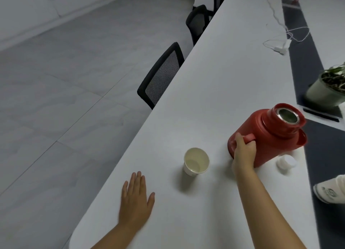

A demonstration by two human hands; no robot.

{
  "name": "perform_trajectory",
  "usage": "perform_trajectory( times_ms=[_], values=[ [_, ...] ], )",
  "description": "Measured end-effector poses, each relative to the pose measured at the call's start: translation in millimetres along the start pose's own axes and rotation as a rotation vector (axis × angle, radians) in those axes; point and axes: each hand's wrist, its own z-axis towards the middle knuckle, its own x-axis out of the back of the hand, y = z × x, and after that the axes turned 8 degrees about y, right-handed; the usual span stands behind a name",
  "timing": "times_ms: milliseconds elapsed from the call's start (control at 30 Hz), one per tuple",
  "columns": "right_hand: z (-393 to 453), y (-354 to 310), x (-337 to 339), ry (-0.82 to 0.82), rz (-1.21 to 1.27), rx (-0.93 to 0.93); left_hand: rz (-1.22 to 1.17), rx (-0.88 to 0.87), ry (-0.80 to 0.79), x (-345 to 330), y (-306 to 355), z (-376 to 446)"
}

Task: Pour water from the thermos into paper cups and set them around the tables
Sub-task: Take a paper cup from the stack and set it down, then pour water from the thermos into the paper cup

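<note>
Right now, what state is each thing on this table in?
Thermos: uncapped, tilted, gripped by its handle.
Paper cup: upright, apparently holding water.
White cap: off, lying beside the thermos.
Right hand: gripping the thermos handle.
Left hand: flat, fingers straight.
Potted plant: upright.

The red thermos [268,136] looks like smooth plastic with a shiny metal mouth. Beside it, the paper cup [196,162] looks matt on the smooth white table [224,80].
</note>
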Motion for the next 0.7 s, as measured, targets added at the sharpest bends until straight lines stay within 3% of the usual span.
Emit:
perform_trajectory(
  times_ms=[100,200,367,433,600,700],
  values=[
    [-19,2,35,0.038,-0.043,0.017,-0.038,0.028,-0.084,-1,-7,2],
    [-31,6,87,0.060,-0.104,0.023,-0.212,0.029,-0.046,6,-2,-3],
    [-26,20,151,0.093,-0.195,0.043,-0.602,-0.302,0.072,47,85,8],
    [-21,22,168,0.081,-0.188,0.049,-0.732,-0.349,0.065,57,136,28],
    [-7,17,191,-0.049,-0.226,0.087,-0.843,-0.057,-0.349,68,233,101],
    [-4,19,196,-0.093,-0.233,0.096,-0.854,-0.074,-0.493,78,255,135]
  ],
)
